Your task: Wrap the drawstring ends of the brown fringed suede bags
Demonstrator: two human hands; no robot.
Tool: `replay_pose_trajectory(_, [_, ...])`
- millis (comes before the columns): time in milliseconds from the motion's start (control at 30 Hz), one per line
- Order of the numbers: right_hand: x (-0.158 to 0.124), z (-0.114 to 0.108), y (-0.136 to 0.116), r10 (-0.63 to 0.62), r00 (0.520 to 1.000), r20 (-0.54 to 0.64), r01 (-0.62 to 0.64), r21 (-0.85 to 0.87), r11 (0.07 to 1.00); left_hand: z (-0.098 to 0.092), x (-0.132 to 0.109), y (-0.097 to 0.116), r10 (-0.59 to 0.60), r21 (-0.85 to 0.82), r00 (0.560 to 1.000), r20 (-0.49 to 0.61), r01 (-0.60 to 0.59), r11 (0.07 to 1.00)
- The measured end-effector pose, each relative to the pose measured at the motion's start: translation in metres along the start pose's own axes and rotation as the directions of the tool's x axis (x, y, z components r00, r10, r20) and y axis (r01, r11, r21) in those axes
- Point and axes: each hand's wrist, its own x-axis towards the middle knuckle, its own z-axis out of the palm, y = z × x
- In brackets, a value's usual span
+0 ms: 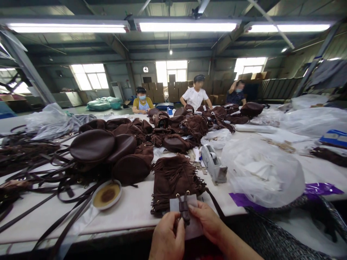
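A dark brown fringed drawstring bag lies in front of me, its mouth toward the table's near edge. Its cord, threaded through gold eyelets, passes through a small brown leather slider. My left hand is closed, thumb and fingers pinching the cord ends just below the slider. With thumb on top, my right hand grips a sheet of white paper lying under the slider and cord. The fingers beneath the paper are hidden.
A grey tape dispenser and a crumpled clear plastic bag are to the right. On the left are a dish of yellowish paste, loose straps and piled brown bags. Several people work across the table.
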Motion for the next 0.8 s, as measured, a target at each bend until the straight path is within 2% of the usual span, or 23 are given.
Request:
replay_pose_trajectory(200, [0.000, 0.023, -0.001, -0.007, 0.998, -0.070, 0.011, 0.051, 0.999, 0.002, -0.008, -0.015, 0.168, 0.135, 0.985, -0.040, -0.162, 0.978])
replay_pose_trajectory(333, [-0.001, 0.026, -0.001, -0.012, 0.993, -0.122, 0.001, -0.089, 0.996, -0.003, -0.008, -0.014, 0.212, 0.110, 0.977, -0.025, -0.208, 0.972])
replay_pose_trajectory(400, [0.000, 0.024, -0.002, -0.029, 0.988, -0.148, 0.008, -0.144, 0.990, -0.011, -0.004, -0.012, 0.139, 0.024, 0.989, -0.047, -0.138, 0.990])
replay_pose_trajectory(467, [0.001, 0.021, -0.002, -0.028, 0.989, -0.146, 0.007, -0.141, 0.990, -0.019, 0.000, -0.013, -0.087, -0.126, 0.995, -0.049, 0.080, 0.989])
replay_pose_trajectory(500, [0.001, 0.020, -0.002, -0.022, 0.990, -0.140, 0.003, -0.132, 0.991, -0.021, 0.002, -0.014, -0.253, -0.231, 0.968, -0.007, 0.244, 0.942])
replay_pose_trajectory(533, [0.002, 0.020, -0.002, -0.015, 0.990, -0.138, -0.002, -0.126, 0.992, -0.022, 0.003, -0.016, -0.417, -0.345, 0.906, 0.073, 0.415, 0.842])
replay_pose_trajectory(567, [0.002, 0.019, -0.001, -0.011, 0.990, -0.140, -0.007, -0.124, 0.992, -0.022, 0.004, -0.018, -0.544, -0.453, 0.818, 0.186, 0.563, 0.692])
replay_pose_trajectory(600, [0.003, 0.019, -0.001, -0.012, 0.989, -0.145, -0.007, -0.128, 0.992, -0.019, 0.005, -0.020, -0.618, -0.540, 0.723, 0.308, 0.668, 0.512])
replay_pose_trajectory(633, [0.003, 0.019, 0.000, -0.018, 0.988, -0.151, -0.003, -0.138, 0.990, -0.015, 0.005, -0.021, -0.647, -0.602, 0.641, 0.413, 0.725, 0.334])
replay_pose_trajectory(667, [0.003, 0.019, 0.000, -0.028, 0.987, -0.159, 0.003, -0.157, 0.988, -0.010, 0.006, -0.021, -0.646, -0.644, 0.586, 0.489, 0.742, 0.186])
replay_pose_trajectory(700, [0.003, 0.020, -0.001, -0.037, 0.985, -0.166, 0.006, -0.186, 0.983, -0.005, 0.007, -0.020, -0.624, -0.674, 0.565, 0.539, 0.734, 0.083])
replay_pose_trajectory(733, [0.003, 0.020, -0.001, -0.047, 0.984, -0.171, 0.008, -0.226, 0.974, 0.000, 0.008, -0.018, -0.595, -0.698, 0.570, 0.566, 0.716, 0.022])
replay_pose_trajectory(800, [0.003, 0.020, -0.005, -0.064, 0.980, -0.187, -0.002, -0.335, 0.942, 0.010, 0.010, -0.014, -0.526, -0.723, 0.610, 0.592, 0.691, -0.012])
